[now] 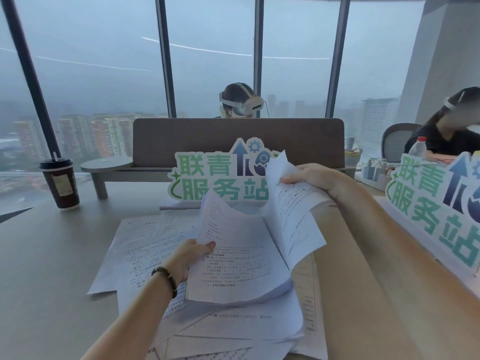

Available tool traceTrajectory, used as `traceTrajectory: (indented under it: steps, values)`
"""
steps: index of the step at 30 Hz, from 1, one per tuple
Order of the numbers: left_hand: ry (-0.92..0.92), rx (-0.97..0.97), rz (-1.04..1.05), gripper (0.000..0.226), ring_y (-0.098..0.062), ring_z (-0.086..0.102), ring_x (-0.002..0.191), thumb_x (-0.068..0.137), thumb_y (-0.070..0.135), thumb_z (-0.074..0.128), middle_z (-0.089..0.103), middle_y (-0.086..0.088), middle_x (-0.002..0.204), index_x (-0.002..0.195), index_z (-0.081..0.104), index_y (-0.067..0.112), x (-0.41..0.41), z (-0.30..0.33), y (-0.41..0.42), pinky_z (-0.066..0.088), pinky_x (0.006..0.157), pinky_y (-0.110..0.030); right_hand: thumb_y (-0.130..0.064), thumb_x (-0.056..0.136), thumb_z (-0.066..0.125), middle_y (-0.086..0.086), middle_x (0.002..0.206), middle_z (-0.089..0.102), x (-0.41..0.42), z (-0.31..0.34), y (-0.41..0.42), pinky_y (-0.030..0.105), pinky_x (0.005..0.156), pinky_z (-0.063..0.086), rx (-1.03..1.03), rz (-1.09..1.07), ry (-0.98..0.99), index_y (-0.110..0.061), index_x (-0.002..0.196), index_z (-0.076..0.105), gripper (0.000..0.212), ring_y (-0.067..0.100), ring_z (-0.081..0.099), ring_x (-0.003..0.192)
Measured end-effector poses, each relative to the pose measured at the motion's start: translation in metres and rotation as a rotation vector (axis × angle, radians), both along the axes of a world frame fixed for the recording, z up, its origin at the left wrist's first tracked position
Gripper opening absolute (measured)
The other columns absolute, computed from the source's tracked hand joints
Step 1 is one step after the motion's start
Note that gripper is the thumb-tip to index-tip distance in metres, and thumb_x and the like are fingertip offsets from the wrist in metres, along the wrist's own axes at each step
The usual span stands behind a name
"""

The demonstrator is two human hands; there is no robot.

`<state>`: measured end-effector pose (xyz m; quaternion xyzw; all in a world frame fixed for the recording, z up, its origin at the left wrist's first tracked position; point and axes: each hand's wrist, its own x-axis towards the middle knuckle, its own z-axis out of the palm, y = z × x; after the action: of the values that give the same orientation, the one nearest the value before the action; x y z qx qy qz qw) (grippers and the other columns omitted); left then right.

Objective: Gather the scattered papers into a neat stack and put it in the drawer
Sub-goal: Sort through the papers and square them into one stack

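Gathering is under way: the left hand [193,252] and right hand [315,179] each grip papers [241,258] above the worktop [46,255]. Next, I'd say, square them; no drawer visible.

Dim, bluish daylight enters through the windows [207,48] behind the desk. Shadows are soft. Window frames bow from wide-angle distortion. Overall sharpness is low.

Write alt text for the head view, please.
Two bare hands lift white printed papers off a grey desk: the left hand grips a thick bundle, the right hand some raised sheets. More loose sheets lie underneath.
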<state>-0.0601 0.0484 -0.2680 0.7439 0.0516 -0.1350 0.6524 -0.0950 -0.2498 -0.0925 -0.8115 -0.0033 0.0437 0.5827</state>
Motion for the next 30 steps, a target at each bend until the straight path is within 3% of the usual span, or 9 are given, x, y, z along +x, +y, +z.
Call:
traceTrajectory:
  steps: [5, 10, 16, 19, 22, 24, 26, 29, 30]
  values:
    - [-0.004, -0.011, -0.001, 0.028, -0.033, 0.073, 0.085, 0.094, 0.019, 0.068, 0.074, -0.018, 0.101, 0.113, 0.068, -0.001, -0.002, 0.003, -0.001, 0.059, 0.064, -0.037, -0.013, 0.092, 0.067, 0.010, 0.079, 0.070, -0.005, 0.025, 0.003, 0.028, 0.055, 0.057, 0.082, 0.047, -0.057, -0.006, 0.099, 0.063, 0.011, 0.019, 0.070, 0.060]
    - [-0.005, -0.042, -0.001, 0.029, -0.036, 0.073, 0.090, 0.094, 0.019, 0.068, 0.074, -0.019, 0.104, 0.115, 0.066, -0.001, -0.005, 0.006, -0.001, 0.060, 0.068, -0.040, -0.016, 0.091, 0.065, 0.013, 0.093, 0.069, -0.006, 0.034, -0.004, 0.032, 0.062, 0.059, 0.273, 0.108, -0.120, -0.005, 0.115, 0.063, 0.026, 0.024, 0.071, 0.072]
    - [0.003, -0.123, -0.020, 0.027, -0.034, 0.074, 0.084, 0.095, 0.017, 0.065, 0.076, -0.018, 0.097, 0.114, 0.066, -0.003, -0.008, 0.008, 0.001, 0.062, 0.067, -0.042, -0.020, 0.096, 0.057, 0.010, 0.083, 0.071, -0.007, 0.018, -0.022, 0.027, 0.059, 0.060, 0.572, 0.072, -0.066, -0.004, 0.107, 0.063, 0.020, 0.020, 0.072, 0.065]
    - [-0.001, -0.182, -0.011, 0.024, -0.031, 0.072, 0.075, 0.097, 0.014, 0.061, 0.073, -0.020, 0.097, 0.113, 0.065, -0.005, -0.010, 0.008, 0.002, 0.062, 0.060, -0.039, -0.015, 0.099, 0.054, 0.013, 0.084, 0.072, -0.005, -0.005, -0.025, 0.024, 0.054, 0.058, 0.402, -0.001, -0.081, -0.004, 0.099, 0.068, 0.018, 0.017, 0.073, 0.062]
    - [-0.047, -0.203, -0.003, 0.032, -0.026, 0.074, 0.074, 0.094, 0.022, 0.068, 0.075, -0.018, 0.100, 0.115, 0.067, -0.003, -0.011, 0.011, 0.001, 0.061, 0.057, -0.031, -0.008, 0.095, 0.063, 0.019, 0.100, 0.070, 0.001, -0.043, -0.033, 0.031, 0.061, 0.061, 0.167, -0.075, -0.017, -0.003, 0.103, 0.067, 0.011, 0.021, 0.075, 0.071]
    - [-0.068, -0.184, 0.011, 0.029, -0.012, 0.074, 0.063, 0.095, 0.034, 0.066, 0.077, -0.004, 0.083, 0.106, 0.069, 0.008, -0.009, 0.015, -0.004, 0.056, 0.050, -0.021, -0.008, 0.089, 0.070, 0.019, 0.110, 0.071, 0.007, -0.067, -0.036, 0.044, 0.088, 0.059, -0.003, -0.095, 0.055, -0.002, 0.113, 0.064, 0.026, 0.029, 0.072, 0.092]
    - [-0.083, -0.213, 0.016, 0.022, 0.004, 0.068, 0.052, 0.100, 0.039, 0.052, 0.073, 0.010, 0.072, 0.099, 0.063, 0.020, -0.009, 0.021, -0.007, 0.049, 0.044, -0.011, -0.017, 0.082, 0.079, 0.015, 0.121, 0.066, 0.011, -0.085, -0.036, 0.049, 0.112, 0.041, -0.145, -0.042, 0.119, -0.008, 0.117, 0.060, 0.040, 0.028, 0.062, 0.114]
    - [-0.108, -0.142, -0.025, 0.037, -0.002, 0.073, 0.072, 0.090, 0.046, 0.061, 0.074, 0.007, 0.093, 0.114, 0.066, 0.018, -0.011, 0.023, -0.008, 0.053, 0.056, -0.014, -0.037, 0.048, 0.097, 0.013, 0.121, 0.068, 0.020, -0.113, -0.042, 0.051, 0.109, 0.043, -0.112, -0.029, 0.219, -0.006, 0.120, 0.060, 0.087, 0.031, 0.063, 0.116]
    - [-0.100, -0.137, -0.037, 0.038, -0.009, 0.075, 0.077, 0.089, 0.043, 0.065, 0.076, 0.000, 0.099, 0.113, 0.069, 0.014, -0.014, 0.022, -0.008, 0.056, 0.058, -0.019, -0.033, 0.050, 0.096, 0.015, 0.118, 0.071, 0.021, -0.119, -0.040, 0.052, 0.105, 0.048, -0.015, -0.046, 0.236, -0.003, 0.121, 0.061, 0.085, 0.035, 0.067, 0.111]
